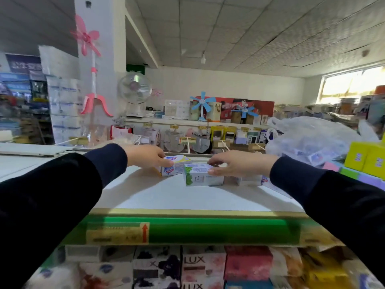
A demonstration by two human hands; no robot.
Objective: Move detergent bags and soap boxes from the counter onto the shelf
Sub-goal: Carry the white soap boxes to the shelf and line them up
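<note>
I have 2 hands out over the white top shelf [166,197], whose green front rail [208,230] I take as my landmark. Beyond the rail and left of its middle, the left hand [145,156] grips a white soap box with a blue shield logo and a yellow end [175,166] — fingers curled over the top, thumb side hidden. The box sits tilted, 1 corner seemingly raised off the shelf; I cannot tell whether it rests fully.

Beyond the rail's middle, the right hand [235,165] holds a white soap box with green leaf print [200,176], fingers hooked over the far edge and thumb pressing the near face. That box lies flat on the shelf, just beside the first. More white boxes [245,180] line up to its right, partly under the wrist. Farther right, a clear plastic bag [308,138] bulges with small packets, and yellow cartons [364,158] stand near it.

Below the rail, a lower tier holds Lux soap boxes [204,265].

Judgement: these cartons are light, stiff card with glossy faces — liable to slide and to dent at corners. A hold across the 2 long sides, top-down, suits them; light pressure is enough. The step in hand looks like seating both boxes into the row.
</note>
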